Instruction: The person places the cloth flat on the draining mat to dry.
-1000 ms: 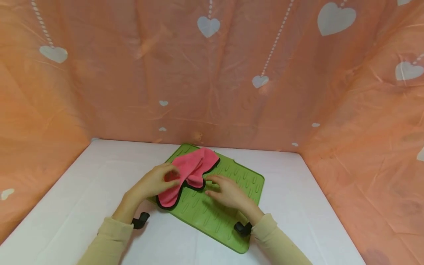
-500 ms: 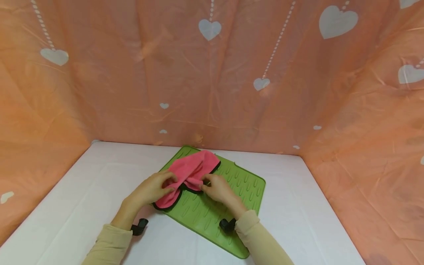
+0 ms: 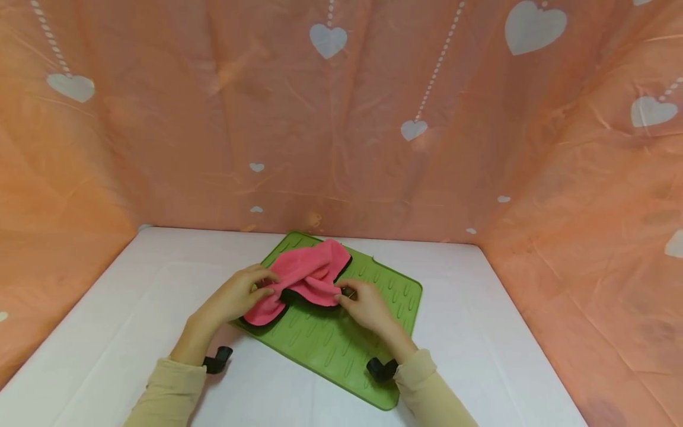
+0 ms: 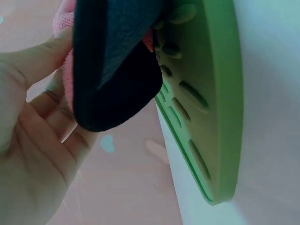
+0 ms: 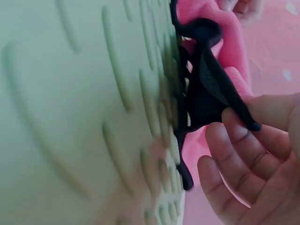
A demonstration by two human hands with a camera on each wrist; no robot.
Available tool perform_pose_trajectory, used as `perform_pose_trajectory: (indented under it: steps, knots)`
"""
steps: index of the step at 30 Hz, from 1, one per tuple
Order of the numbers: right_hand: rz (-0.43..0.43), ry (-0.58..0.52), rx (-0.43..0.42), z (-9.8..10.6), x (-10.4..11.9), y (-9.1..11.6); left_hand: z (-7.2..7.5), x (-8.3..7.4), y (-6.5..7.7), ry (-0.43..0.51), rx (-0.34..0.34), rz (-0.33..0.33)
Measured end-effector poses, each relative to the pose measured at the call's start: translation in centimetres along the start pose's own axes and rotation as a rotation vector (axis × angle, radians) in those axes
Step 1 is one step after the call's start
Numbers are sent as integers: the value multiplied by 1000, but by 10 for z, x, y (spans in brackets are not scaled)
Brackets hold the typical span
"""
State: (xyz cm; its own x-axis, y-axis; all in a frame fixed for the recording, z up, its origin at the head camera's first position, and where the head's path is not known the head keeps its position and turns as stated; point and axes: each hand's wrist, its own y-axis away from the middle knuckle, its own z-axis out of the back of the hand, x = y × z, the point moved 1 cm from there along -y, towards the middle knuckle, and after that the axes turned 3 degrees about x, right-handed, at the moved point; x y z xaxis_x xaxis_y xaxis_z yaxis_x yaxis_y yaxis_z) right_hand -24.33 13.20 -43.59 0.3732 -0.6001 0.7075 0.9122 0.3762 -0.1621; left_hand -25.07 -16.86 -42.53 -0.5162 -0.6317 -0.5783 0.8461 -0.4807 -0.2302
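Observation:
A pink cloth point(image 3: 306, 270) with a dark edge and a dark underside lies rumpled and twisted across the upper left of a green ridged mat point(image 3: 320, 350). My left hand point(image 3: 235, 295) pinches the cloth's left part between thumb and fingers; in the left wrist view its dark border point(image 4: 93, 117) hangs beside the thumb, over the mat. With thumb and fingertips my right hand point(image 3: 365, 305) pinches the cloth's near right corner. The right wrist view shows that dark-edged corner point(image 5: 239, 112) raised off the mat between thumb and fingers.
The mat lies at an angle on a white table point(image 3: 469, 338). An orange curtain point(image 3: 187, 148) with white hearts encloses the back and sides. A black wrist mount point(image 3: 217, 360) sits at the left wrist, another black mount point(image 3: 381, 369) at the right.
My right hand has come in to the cloth, taken hold of its near corner and drawn it slightly right. My left hand has closed on the left part and shifted slightly left.

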Motion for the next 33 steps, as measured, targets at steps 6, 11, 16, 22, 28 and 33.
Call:
perform_pose_trajectory:
  steps: [6, 11, 16, 22, 28, 33]
  knots:
    - [-15, -62, -9, 24, -9, 15, 2, 3, -4, -9, -31, -30]
    - [-48, -66, 73, 46, -18, 26, 3, 3, -10, -2, -45, -45]
    - [-62, -37, 124, 57, -30, 34, 3, 4, -17, 16, -49, -51]
    - [-83, -78, 243, 56, -42, 41, -2, 7, -19, 49, -50, -30]
    - [-60, -47, 334, 52, -44, 45, -8, 10, -19, 43, -42, -46]
    - [-63, 7, 322, 52, -44, 44, -9, 12, -18, 42, -18, -45]
